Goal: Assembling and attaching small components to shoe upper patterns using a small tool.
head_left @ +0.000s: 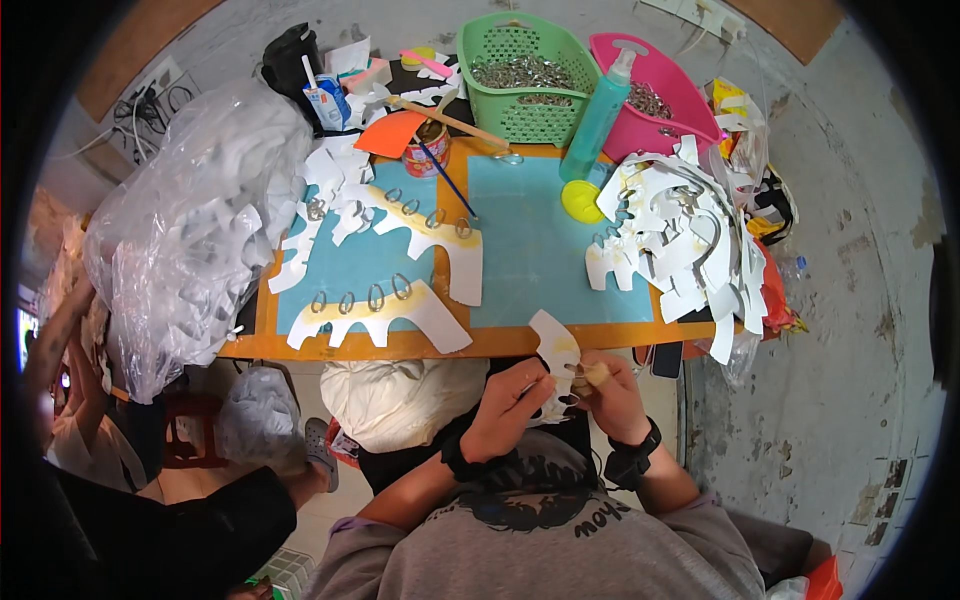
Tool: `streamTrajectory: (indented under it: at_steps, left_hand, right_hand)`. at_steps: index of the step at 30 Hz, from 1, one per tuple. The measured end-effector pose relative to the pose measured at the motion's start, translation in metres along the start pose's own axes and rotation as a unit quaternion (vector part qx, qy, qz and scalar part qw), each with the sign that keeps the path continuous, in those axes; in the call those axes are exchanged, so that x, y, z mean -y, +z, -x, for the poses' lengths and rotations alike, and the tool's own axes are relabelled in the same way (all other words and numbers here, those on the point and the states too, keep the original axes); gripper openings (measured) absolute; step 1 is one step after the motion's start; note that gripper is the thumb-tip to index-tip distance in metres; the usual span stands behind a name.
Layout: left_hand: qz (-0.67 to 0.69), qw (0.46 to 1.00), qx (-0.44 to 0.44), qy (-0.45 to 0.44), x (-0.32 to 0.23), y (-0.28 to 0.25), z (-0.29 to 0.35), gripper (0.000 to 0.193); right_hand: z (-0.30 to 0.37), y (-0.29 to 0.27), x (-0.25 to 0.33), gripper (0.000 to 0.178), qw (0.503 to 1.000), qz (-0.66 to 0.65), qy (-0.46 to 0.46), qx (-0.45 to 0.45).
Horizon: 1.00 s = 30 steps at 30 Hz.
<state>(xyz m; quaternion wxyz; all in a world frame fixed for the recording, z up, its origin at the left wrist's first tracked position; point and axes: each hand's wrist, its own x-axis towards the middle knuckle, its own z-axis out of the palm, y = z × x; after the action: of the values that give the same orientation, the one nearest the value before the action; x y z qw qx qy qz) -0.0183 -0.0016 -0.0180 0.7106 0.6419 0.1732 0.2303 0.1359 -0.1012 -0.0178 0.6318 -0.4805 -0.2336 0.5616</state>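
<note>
Just off the table's near edge I hold a white scalloped cut-out piece [556, 342], tilted upright. My left hand [508, 402] is closed on its left side. The fingers of my right hand [615, 402] pinch its toothed right edge; something tan covers a fingertip there, and I cannot make out whether a metal ring is between the fingers. On the table ahead to the left lie two similar pieces: a near white piece [375, 318] and a farther white piece [455, 250], each with several oval metal rings [376, 297] along a yellowish, glue-like edge.
A heap of white pieces [690, 235] stands at the right, a large clear bag [195, 220] at the left. Behind are a green basket [525, 115] and pink basket [680, 120] of metal parts, a teal bottle [597, 125], a tin [428, 158] and a brush [447, 178]. Another person's arm [55, 325] shows far left.
</note>
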Motion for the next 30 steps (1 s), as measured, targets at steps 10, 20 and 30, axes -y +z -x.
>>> streamTrajectory:
  at_steps: [10, 20, 30]
  left_hand:
    - [0.086, 0.994, -0.048, -0.041, -0.001, 0.006, -0.007, 0.02]
    - [0.004, 1.0, -0.002, 0.02, -0.003, -0.001, -0.005, 0.026]
    - [-0.063, 0.994, -0.033, 0.079, 0.009, -0.001, -0.006, 0.015]
  right_hand:
    - [0.003, 0.026, 0.016, 0.011, 0.883, 0.377, -0.266, -0.083]
    - [0.005, 0.02, 0.009, 0.014, 0.998, 0.027, -0.008, -0.052]
    - [0.004, 0.026, 0.007, 0.017, 0.995, -0.065, 0.017, -0.076]
